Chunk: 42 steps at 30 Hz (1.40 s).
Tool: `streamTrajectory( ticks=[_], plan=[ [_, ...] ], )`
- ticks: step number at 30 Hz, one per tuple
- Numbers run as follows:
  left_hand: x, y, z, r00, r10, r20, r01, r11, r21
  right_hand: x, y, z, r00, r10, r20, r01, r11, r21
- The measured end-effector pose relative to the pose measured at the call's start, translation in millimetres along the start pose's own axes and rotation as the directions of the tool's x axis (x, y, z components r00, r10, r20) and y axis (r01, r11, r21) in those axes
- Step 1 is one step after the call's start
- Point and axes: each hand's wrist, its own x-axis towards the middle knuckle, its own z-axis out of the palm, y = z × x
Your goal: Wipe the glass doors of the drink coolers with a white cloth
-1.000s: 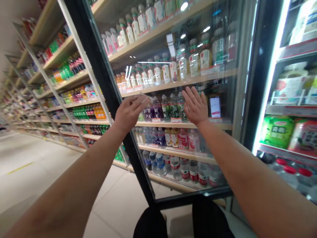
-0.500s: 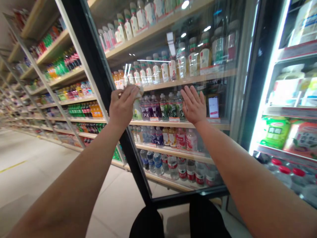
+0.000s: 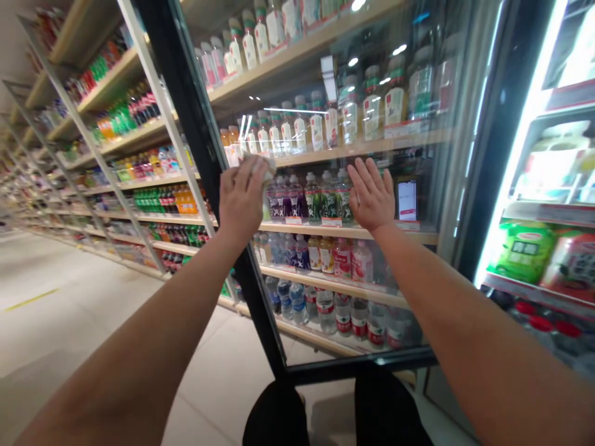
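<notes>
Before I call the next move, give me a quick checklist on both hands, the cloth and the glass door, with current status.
1. Cloth in hand: ok. The left hand holds a pale cloth, near the door's left frame.
2. Right hand unburdened: ok. The right hand is open, with no object visible in it.
3. Both hands pressing the glass door: cannot tell. They are at it, but pressure does not show.
4. Glass free of smears: cannot tell. Reflections cross it.
5. Bottles seen through the glass upright: ok, as far as they show.
</notes>
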Motion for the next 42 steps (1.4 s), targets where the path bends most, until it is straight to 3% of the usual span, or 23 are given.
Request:
streamTrajectory(
  ticks=[2, 4, 5, 6, 9, 11, 12, 14, 16, 17, 18, 19, 22, 24, 26, 28, 30, 31, 34, 36, 37, 39, 42],
  plan=[
    [-17.4, 9.7, 1.5, 0.966, 0.238, 0.097, -0.238, 0.971, -0.015, -0.3, 0.6, 0.3, 1.0, -0.001, 0.001, 0.001, 1.0, 0.005],
    [-29.5, 13.7, 0.8, 0.855, 0.473, 0.213, -0.469, 0.88, -0.072, -0.4, 0.7, 0.6, 1.0, 0.0, 0.002, 0.0, 1.0, 0.009],
    [-30.0, 11.9, -0.3, 0.819, 0.518, 0.246, -0.513, 0.854, -0.092, -0.3, 0.6, 0.6, 1.0, 0.001, 0.003, -0.001, 1.0, 0.011],
    [-26.5, 7.9, -1.4, 0.822, 0.506, 0.262, -0.5, 0.861, -0.094, -0.3, 0.3, 0.6, 1.0, 0.002, 0.002, -0.002, 1.0, 0.012],
    [-4.4, -6.1, -2.0, 0.962, 0.207, 0.179, -0.206, 0.978, -0.027, 0.0, -0.7, 0.5, 1.0, 0.005, -0.004, -0.005, 1.0, 0.002],
    [2.8, -6.4, 1.0, 0.995, 0.03, 0.095, -0.031, 0.999, 0.014, 0.0, -0.9, 0.7, 1.0, 0.001, -0.006, -0.001, 1.0, -0.006],
    [1.1, -2.6, 2.9, 0.996, 0.026, 0.085, -0.028, 0.999, 0.025, -0.1, -0.9, 0.9, 1.0, 0.0, -0.006, 0.0, 1.0, -0.01],
    [-9.6, 9.4, 5.7, 0.963, 0.228, 0.141, -0.231, 0.973, 0.001, -0.4, -0.5, 1.5, 1.0, -0.006, -0.008, 0.006, 1.0, -0.019],
    [-19.3, 19.2, 5.5, 0.852, 0.474, 0.222, -0.475, 0.878, -0.052, -0.8, 0.0, 2.2, 1.0, -0.015, -0.014, 0.014, 0.999, -0.033],
    [-20.0, 20.8, 4.2, 0.806, 0.537, 0.247, -0.54, 0.839, -0.062, -1.0, 0.1, 2.3, 1.0, -0.019, -0.017, 0.018, 0.999, -0.04],
    [-17.1, 20.0, 2.4, 0.798, 0.545, 0.257, -0.552, 0.832, -0.053, -1.1, 0.1, 2.4, 1.0, -0.021, -0.017, 0.02, 0.999, -0.046],
    [-11.1, 17.1, 0.4, 0.828, 0.5, 0.252, -0.512, 0.859, -0.024, -1.1, 0.0, 2.4, 1.0, -0.021, -0.016, 0.02, 0.999, -0.05],
    [10.2, 7.1, -2.3, 0.969, 0.19, 0.16, -0.199, 0.979, 0.043, -0.6, -0.9, 1.8, 1.0, -0.011, -0.006, 0.011, 0.999, -0.052],
    [11.9, 8.2, 0.4, 0.991, 0.068, 0.113, -0.072, 0.997, 0.029, -0.2, -1.5, 1.4, 1.0, -0.006, 0.0, 0.006, 0.999, -0.051],
    [0.9, 16.1, 4.4, 0.97, 0.192, 0.147, -0.191, 0.981, -0.021, 0.1, -1.8, 1.3, 1.0, -0.004, 0.002, 0.004, 0.999, -0.049],
    [-11.6, 23.6, 6.3, 0.877, 0.431, 0.215, -0.422, 0.902, -0.087, 0.3, -1.7, 1.4, 1.0, -0.004, 0.003, 0.005, 0.999, -0.047],
    [-13.1, 23.3, 4.8, 0.798, 0.544, 0.259, -0.533, 0.838, -0.116, 0.3, -1.7, 1.4, 1.0, -0.004, 0.002, 0.004, 0.999, -0.052],
    [-8.4, 19.6, 3.1, 0.813, 0.52, 0.26, -0.515, 0.852, -0.095, 0.4, -1.8, 1.3, 1.0, -0.002, 0.003, 0.002, 0.998, -0.055],
    [13.3, 4.3, -0.5, 0.97, 0.206, 0.13, -0.213, 0.976, 0.038, 0.5, -2.4, 0.7, 1.0, 0.003, 0.002, -0.003, 0.998, -0.062],
    [16.5, 0.8, 0.9, 1.0, 0.01, 0.007, -0.011, 0.997, 0.075, 0.5, -2.6, 0.2, 1.0, -0.001, -0.003, 0.001, 0.998, -0.063],
    [11.8, 2.6, 2.5, 1.0, -0.014, -0.022, 0.016, 0.997, 0.072, 0.4, -2.5, 0.1, 1.0, -0.003, -0.007, 0.003, 0.998, -0.062],
    [-6.1, 10.3, 5.8, 0.994, 0.11, 0.019, -0.111, 0.993, 0.044, -0.1, -1.8, 0.3, 1.0, -0.008, -0.013, 0.008, 0.998, -0.062],
    [-26.1, 16.4, 6.8, 0.9, 0.402, 0.169, -0.4, 0.915, -0.045, -1.1, -0.1, 2.0, 0.999, -0.022, -0.028, 0.02, 0.997, -0.072]
  ],
)
